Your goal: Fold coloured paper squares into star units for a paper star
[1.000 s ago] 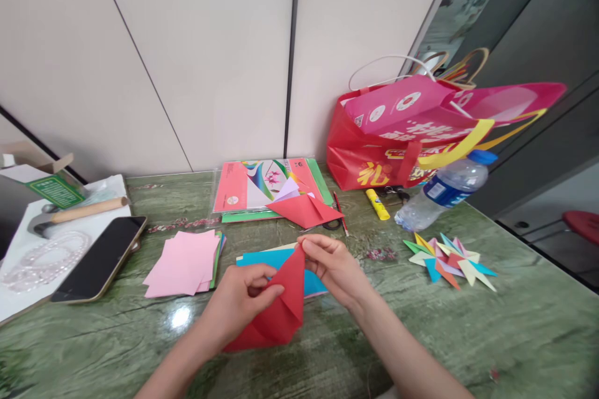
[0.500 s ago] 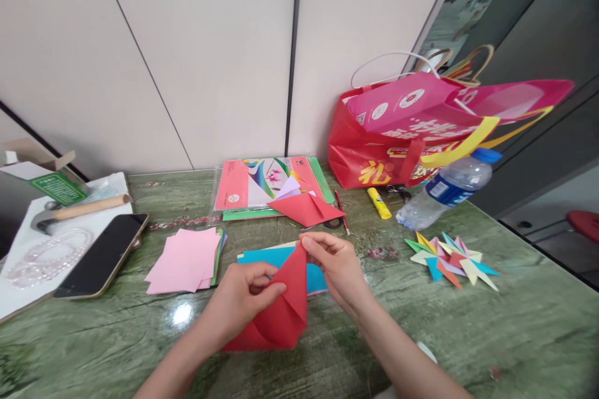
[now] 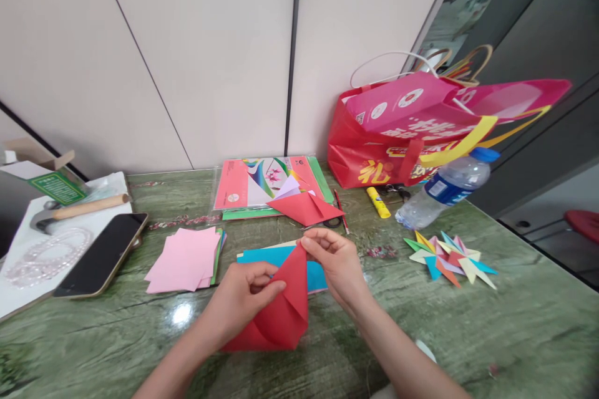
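Wall panels (image 3: pixel 229 62) rose pale behind the green-patterned worktop (image 3: pixel 515 336), where a red bag (image 3: pixel 365 159) stood. Nearer, the folded red paper (image 3: pixel 281 318) overlapped blue sheets (image 3: pixel 266 255) in view. The left hand (image 3: pixel 248 296) pinched its left edge; the right hand's (image 3: pixel 337 265) grip closed on its upper tip. A light, even pinch with edges aligned probably suited a crisp crease, the narrow tip needing most care.
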`<state>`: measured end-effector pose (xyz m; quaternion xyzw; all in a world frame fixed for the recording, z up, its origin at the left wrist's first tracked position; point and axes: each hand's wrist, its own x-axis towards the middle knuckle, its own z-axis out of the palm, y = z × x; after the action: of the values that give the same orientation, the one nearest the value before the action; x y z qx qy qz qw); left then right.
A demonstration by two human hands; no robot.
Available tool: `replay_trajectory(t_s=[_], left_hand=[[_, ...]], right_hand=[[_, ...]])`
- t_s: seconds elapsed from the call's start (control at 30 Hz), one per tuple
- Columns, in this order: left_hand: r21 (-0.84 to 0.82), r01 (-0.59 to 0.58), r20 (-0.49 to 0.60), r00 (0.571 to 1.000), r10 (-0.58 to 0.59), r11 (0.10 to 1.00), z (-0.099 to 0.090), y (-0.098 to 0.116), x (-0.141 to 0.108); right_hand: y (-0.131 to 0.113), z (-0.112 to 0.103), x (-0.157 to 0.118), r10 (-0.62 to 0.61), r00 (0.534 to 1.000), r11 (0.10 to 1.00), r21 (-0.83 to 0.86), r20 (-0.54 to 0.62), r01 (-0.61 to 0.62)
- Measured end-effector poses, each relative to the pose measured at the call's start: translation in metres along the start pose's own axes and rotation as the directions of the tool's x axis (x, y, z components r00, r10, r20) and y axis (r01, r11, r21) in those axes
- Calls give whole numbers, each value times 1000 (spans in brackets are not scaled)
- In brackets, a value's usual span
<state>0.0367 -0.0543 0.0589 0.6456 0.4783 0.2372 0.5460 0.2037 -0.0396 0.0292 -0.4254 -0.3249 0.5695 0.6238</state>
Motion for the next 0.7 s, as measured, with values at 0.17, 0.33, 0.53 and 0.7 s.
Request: replay_trajectory(t_s=[0.17, 0.33, 0.53, 0.7], left_hand=[[12, 4, 22, 1000, -5, 1000, 0, -4, 0], [18, 2, 29, 1000, -2, 1000, 0, -4, 1], [68, 11, 17, 1000, -12, 998, -2, -4, 1], [128, -5, -3, 1000, 6, 992, -2, -5, 1]], right_hand=[[0, 0, -1, 0, 1000, 1000, -10, -4, 0], [1, 0, -1, -4, 1000, 1000, -4, -11, 4], [-2, -1, 0, 34, 999, 999, 2, 8, -34], [-6, -3, 0, 30, 996, 1000, -7, 82, -30]])
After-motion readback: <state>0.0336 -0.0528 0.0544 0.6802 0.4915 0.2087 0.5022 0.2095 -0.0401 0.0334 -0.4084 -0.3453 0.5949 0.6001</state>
